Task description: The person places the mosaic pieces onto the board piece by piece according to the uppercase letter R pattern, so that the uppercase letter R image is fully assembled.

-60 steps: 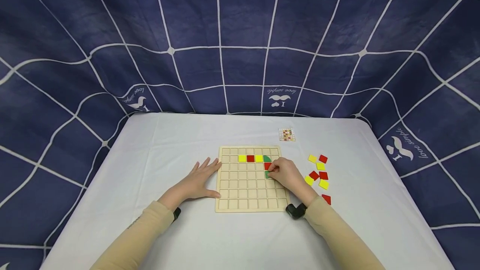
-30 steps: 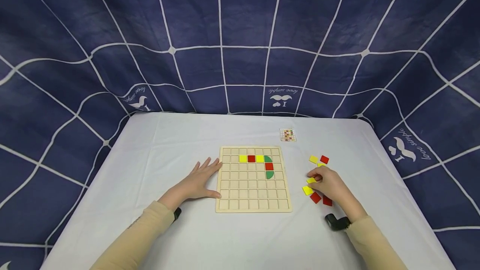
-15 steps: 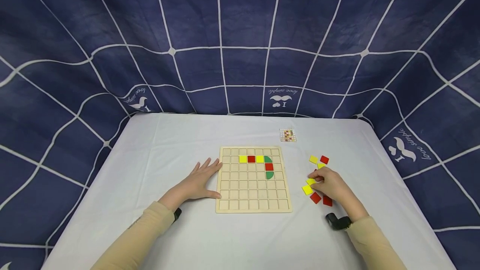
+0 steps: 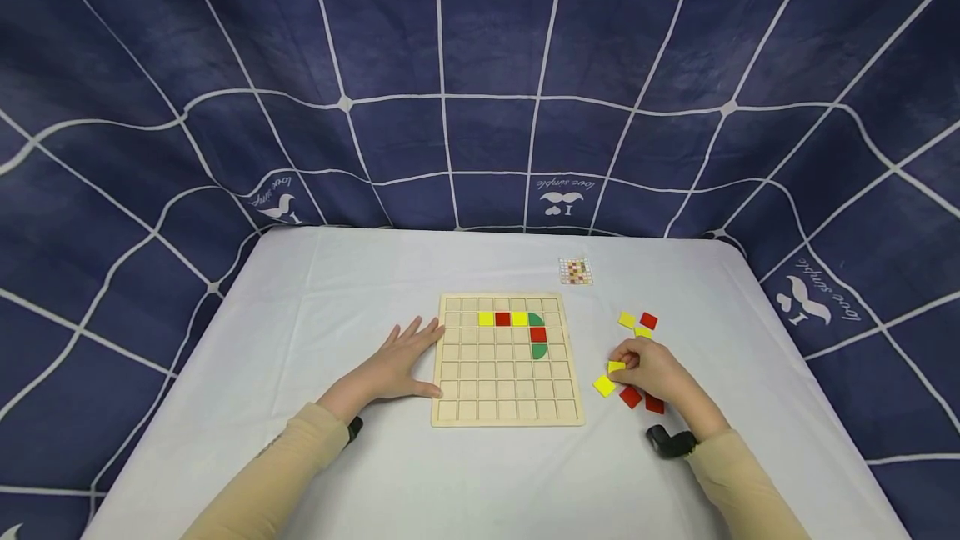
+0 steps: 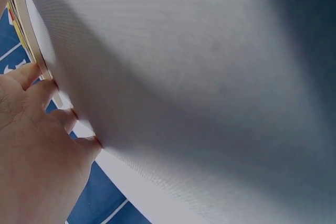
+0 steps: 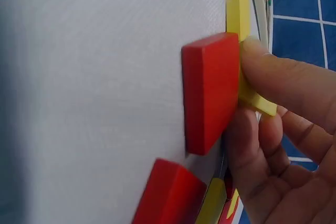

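Note:
My left hand [image 4: 393,363] lies with fingers spread, its fingertips and thumb at the left edge of the wooden grid board [image 4: 467,411]. Over at the loose pieces, my right hand [image 4: 654,369] pinches a yellow square tile [image 4: 616,366] between thumb and fingers; the right wrist view shows that yellow tile [image 6: 257,103] tilted beside a red tile [image 6: 215,93]. Another yellow tile [image 4: 604,386] lies just left of the hand. On the board, a row has yellow, red [image 4: 502,319] and yellow squares, then a green quarter-circle [image 4: 536,319]. Below it come a red square [image 4: 537,334] and another green quarter-circle [image 4: 539,351].
Red tiles [image 4: 631,396] lie below the right hand, partly under it. Beyond it are more yellow tiles [image 4: 626,320] and a red one [image 4: 648,321]. A small printed pattern card [image 4: 576,271] lies behind the board on the white tablecloth [image 4: 360,273].
My right hand let go of the green quarter-circle on the board and moved right to the loose tiles, shifting some. Lately it drew yellow tiles slightly left. The left hand stayed put.

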`<state>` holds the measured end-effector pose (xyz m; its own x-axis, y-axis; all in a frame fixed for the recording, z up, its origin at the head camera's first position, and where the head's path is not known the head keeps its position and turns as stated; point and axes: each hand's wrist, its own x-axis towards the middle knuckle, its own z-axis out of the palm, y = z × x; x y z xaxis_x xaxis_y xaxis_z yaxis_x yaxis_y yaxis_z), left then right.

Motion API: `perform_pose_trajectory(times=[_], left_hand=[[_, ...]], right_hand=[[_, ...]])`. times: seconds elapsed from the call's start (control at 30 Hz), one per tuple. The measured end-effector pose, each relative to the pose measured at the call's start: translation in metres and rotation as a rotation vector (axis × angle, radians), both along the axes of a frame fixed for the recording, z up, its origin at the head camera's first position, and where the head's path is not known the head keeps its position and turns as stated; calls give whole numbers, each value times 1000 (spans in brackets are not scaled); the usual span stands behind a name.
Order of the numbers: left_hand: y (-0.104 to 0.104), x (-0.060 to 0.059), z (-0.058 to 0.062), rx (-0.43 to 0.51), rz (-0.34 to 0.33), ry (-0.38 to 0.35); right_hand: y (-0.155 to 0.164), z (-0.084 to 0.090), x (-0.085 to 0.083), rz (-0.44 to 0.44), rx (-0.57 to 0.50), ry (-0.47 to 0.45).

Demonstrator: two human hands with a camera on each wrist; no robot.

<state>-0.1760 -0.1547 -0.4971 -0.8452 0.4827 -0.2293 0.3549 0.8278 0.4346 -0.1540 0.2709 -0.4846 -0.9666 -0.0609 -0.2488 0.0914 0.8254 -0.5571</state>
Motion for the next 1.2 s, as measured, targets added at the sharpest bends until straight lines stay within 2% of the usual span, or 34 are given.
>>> perform_pose_trajectory(times=[0.2,0.33,0.63,0.9,1.2], left_hand=[[1,1,0,-6,-3,11],[1,2,0,-1,0,16],[1,2,0,2,6,20],[1,2,0,2,3,23],[0,1,-1,3,-2,18]], right_hand=[[-3,3,-4,19,-23,49],[-13,7,-9,25,-87,85],[-56,9,-21,18,-215,103],[-92,8,-27,80,-319,112],[-114,1,-34,158,-275,146]])
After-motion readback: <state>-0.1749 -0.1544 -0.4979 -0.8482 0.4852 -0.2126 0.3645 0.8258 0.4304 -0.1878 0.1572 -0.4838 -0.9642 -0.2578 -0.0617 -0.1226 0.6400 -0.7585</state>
